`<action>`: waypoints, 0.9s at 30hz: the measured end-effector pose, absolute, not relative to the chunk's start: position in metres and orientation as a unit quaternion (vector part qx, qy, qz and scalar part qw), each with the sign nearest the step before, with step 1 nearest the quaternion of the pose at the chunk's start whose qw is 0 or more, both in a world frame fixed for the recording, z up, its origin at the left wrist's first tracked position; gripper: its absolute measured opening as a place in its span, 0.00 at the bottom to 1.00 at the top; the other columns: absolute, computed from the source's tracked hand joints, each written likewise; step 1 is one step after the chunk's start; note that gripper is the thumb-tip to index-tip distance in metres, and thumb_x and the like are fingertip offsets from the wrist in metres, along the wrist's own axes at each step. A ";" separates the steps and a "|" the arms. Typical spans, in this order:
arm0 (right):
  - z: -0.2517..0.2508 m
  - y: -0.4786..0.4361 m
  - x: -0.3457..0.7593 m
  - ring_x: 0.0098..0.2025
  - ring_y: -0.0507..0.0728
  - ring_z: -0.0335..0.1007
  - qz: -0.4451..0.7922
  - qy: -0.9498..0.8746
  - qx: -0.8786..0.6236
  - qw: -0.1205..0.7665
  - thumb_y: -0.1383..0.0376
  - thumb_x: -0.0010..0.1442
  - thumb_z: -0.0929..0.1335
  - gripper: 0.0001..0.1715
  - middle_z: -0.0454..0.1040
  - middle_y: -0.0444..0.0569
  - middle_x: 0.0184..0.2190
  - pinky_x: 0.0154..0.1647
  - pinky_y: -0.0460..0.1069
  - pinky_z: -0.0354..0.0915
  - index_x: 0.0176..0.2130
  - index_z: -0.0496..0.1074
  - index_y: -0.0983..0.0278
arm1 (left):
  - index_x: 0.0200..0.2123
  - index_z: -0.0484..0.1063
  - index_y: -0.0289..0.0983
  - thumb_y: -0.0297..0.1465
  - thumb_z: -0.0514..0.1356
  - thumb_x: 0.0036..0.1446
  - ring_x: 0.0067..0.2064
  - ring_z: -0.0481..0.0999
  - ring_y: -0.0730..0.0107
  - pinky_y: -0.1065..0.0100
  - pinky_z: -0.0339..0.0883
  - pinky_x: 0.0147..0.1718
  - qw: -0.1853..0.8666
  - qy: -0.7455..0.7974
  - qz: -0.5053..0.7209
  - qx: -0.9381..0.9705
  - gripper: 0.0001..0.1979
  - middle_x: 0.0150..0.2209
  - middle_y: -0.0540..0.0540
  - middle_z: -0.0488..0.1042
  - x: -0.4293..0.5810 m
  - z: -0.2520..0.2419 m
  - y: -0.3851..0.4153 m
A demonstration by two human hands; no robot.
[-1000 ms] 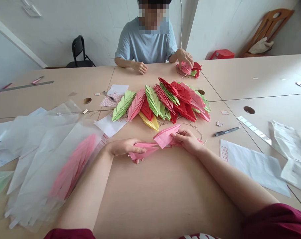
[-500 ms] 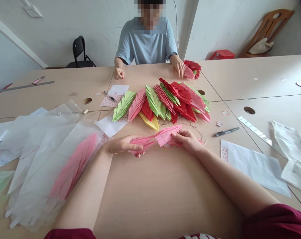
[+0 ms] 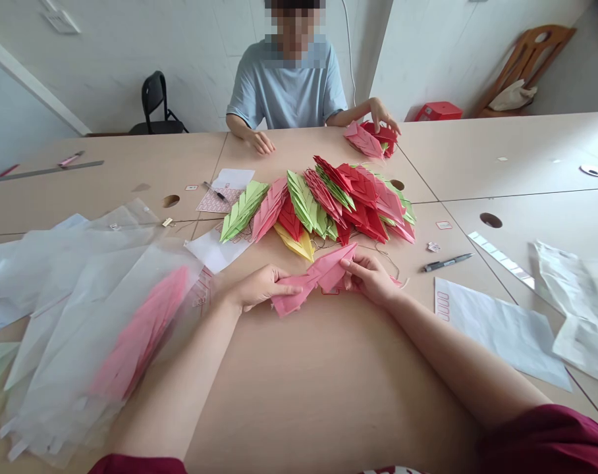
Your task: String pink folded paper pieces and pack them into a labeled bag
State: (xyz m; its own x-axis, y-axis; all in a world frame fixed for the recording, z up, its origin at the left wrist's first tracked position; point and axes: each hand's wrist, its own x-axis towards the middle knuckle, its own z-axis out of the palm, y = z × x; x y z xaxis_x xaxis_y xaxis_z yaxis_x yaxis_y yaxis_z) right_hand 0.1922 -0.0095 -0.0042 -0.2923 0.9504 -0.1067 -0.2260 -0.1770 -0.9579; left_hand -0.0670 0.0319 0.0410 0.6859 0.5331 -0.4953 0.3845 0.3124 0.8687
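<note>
as left hand (image 3: 264, 288) and right hand (image 3: 372, 280) pinch opposite ends, fingers closed, apparently to steady folds, pink folded paper (image 3: 328, 268) is held over worktop (image 3: 323, 382), away from far edge.

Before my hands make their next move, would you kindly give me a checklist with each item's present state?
1. Left hand grips the creased, folded pink paper: ok, thumb on top.
2. Right hand grips it too: ok, thumb pressed on the right part.
3. Pink folds form one piece: cannot tell, they overlap.
4. Heap of pointed, folded red, green, pink and yellow paper stands apart from the held paper: cannot tell, they nearly meet in view.
5. Co-worker's hands are apart from yours: ok, at the far side.
6. Slim dark pen is put away: not ok, lying right of your right hand.
</note>
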 end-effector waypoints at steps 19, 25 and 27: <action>-0.002 -0.008 0.192 0.32 0.52 0.67 0.736 -0.382 -0.298 0.473 0.50 0.58 0.68 0.18 0.72 0.46 0.31 0.36 0.47 0.65 0.39 0.72 0.61 | 0.41 0.77 0.35 0.44 0.63 0.54 0.38 0.74 0.70 0.73 0.63 0.35 0.746 0.417 0.184 0.485 0.19 0.41 0.44 0.78 -0.038 0.036 0.019; -0.004 -0.006 0.195 0.32 0.54 0.66 0.725 -0.418 -0.308 0.452 0.51 0.57 0.69 0.18 0.72 0.49 0.28 0.38 0.50 0.63 0.31 0.74 0.65 | 0.39 0.78 0.35 0.43 0.65 0.53 0.35 0.73 0.71 0.74 0.61 0.31 0.761 0.414 0.187 0.463 0.18 0.39 0.44 0.78 -0.040 0.037 0.019; -0.004 -0.007 0.195 0.31 0.53 0.65 0.723 -0.422 -0.302 0.456 0.51 0.57 0.69 0.19 0.71 0.47 0.27 0.38 0.49 0.62 0.30 0.73 0.64 | 0.42 0.77 0.34 0.44 0.64 0.53 0.39 0.75 0.68 0.71 0.63 0.35 0.761 0.403 0.183 0.475 0.20 0.42 0.42 0.78 -0.039 0.037 0.019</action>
State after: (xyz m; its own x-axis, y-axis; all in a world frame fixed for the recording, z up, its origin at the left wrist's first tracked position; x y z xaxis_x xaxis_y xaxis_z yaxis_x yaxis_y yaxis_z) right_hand 0.1947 -0.0070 -0.0037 -0.4018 0.9143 -0.0514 -0.4039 -0.2273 -0.8861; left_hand -0.0393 0.0187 0.0374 0.6086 0.6607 -0.4394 0.1048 0.4820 0.8699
